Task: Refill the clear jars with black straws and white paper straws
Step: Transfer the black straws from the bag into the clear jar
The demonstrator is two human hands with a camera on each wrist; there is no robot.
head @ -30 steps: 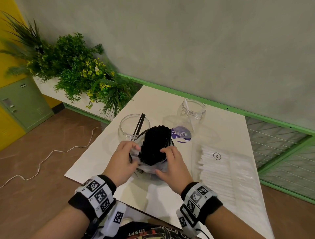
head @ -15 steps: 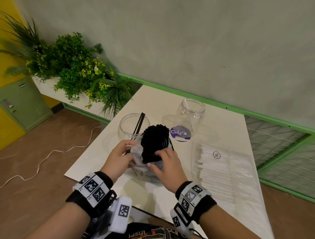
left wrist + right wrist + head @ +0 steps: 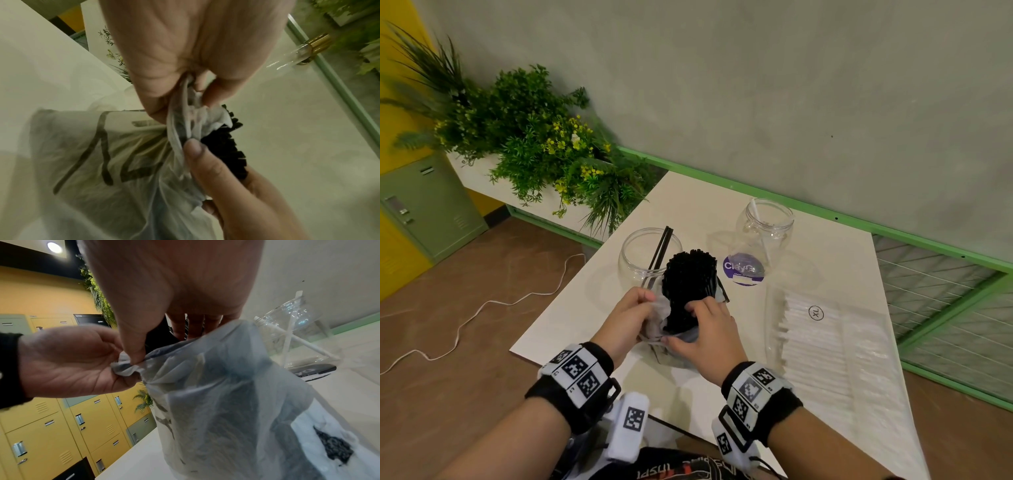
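A thick bundle of black straws [image 3: 688, 287] stands upright in a thin clear plastic bag [image 3: 659, 317] on the white table [image 3: 825, 260]. My left hand [image 3: 635, 308] pinches the bunched bag rim [image 3: 193, 113] at the bundle's left side. My right hand [image 3: 703, 329] grips the bundle through the bag [image 3: 216, 386], fingers over the straws, thumb on the plastic. Behind stand a wide clear jar [image 3: 647, 257] holding two black straws and a narrower clear jar [image 3: 765, 229] with a white paper straw. A clear pack of white paper straws [image 3: 818, 339] lies to the right.
A purple lid [image 3: 743, 270] lies in front of the narrower jar. Plants [image 3: 544, 150] fill a planter at the table's left rear. A white cable [image 3: 482, 308] runs across the brown floor. Green mesh fencing [image 3: 945, 308] borders the right side.
The bag has been pushed further down the bundle, so more black straw shows above it. Both hands have slid lower and closer together.
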